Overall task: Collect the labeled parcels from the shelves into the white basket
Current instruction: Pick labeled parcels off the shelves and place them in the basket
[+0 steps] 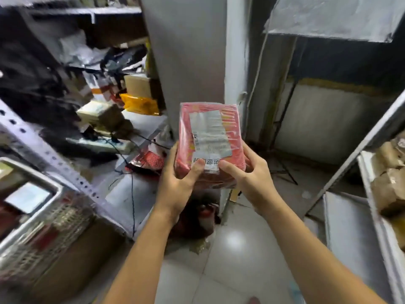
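Two forearms reach in: left hand (177, 172) and right hand (249, 174) grip one red parcel (235, 160) from either side, thumbs pressed on its near edge, mid-air. It's boxy, plastic-wrapped, with one white label (208, 132), print unreadable. Two racks flank the parcel: left rack (54, 159), right rack (377, 132), both cut off. Down-left of the parcel sits one white basket (59, 194), blurred.

Could not read the print on the label (208, 132) of the red parcel (234, 150): too small and smeared. Lost the parcel's underside, and most fingers of the left hand (175, 174) and right hand (252, 178), behind it. Found the shelf clutter (65, 84) at 10 o'clock blurred into dark shapes. Saw the white basket (57, 189) at 8 o'clock smeared and cropped, contents unclear. Saw the brown parcels (390, 189) at 3 o'clock cut by the edge.
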